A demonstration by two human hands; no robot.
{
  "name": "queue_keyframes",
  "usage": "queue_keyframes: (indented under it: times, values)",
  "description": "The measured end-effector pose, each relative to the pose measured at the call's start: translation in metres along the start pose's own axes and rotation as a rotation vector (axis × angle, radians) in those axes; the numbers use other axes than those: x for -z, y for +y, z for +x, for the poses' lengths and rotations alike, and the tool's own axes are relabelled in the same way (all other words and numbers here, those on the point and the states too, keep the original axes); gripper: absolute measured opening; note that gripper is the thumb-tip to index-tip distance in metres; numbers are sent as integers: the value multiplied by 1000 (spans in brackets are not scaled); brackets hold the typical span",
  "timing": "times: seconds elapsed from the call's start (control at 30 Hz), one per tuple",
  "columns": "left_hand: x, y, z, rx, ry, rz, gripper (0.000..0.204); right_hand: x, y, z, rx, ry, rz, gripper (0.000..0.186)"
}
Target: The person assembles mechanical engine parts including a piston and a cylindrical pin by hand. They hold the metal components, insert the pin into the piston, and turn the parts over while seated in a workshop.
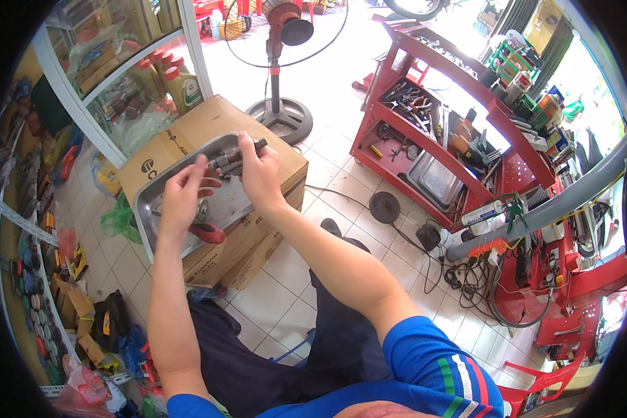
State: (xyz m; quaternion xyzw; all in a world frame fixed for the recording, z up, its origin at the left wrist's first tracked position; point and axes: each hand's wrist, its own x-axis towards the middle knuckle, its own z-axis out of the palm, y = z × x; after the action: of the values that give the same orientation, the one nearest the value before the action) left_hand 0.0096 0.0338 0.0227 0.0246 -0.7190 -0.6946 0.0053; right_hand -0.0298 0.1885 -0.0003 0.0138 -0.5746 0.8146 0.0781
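My right hand (263, 174) is closed around a dark grey metal part (224, 164), whose dark end shows past the thumb. My left hand (180, 198) is just left of that part, its fingers loosely curled and apart, with nothing visible in them. Its thumb is slightly blurred. Below both hands, a shallow metal tray (146, 221) rests on a cardboard box (282, 155). Inside the tray lies a tool with a red handle (207, 233), partly hidden by my left hand; small metal pieces (202, 209) lie close to it.
A standing fan (277, 83) is beyond the box. To the right is a red tool cart (425, 150) full of hand tools. Cables (460, 275) and a round dark base (384, 207) lie on the tiled floor. Shelves of goods (35, 306) line the left.
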Motion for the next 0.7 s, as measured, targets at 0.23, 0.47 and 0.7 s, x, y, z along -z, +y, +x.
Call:
queue_keyframes:
  times: [0.23, 0.47, 0.7]
  values:
    - [-16, 4, -12, -270, 32, 119, 40, 0, -3, -2, -4, 16, 27, 47]
    - [-8, 3, -4, -50, 39, -8, 29, 0, -3, -1, -5, 11, -11, 47]
    - [-1, 1, 1, 2, 10, -4, 27, 1, -2, 0, -1, 4, -10, 47]
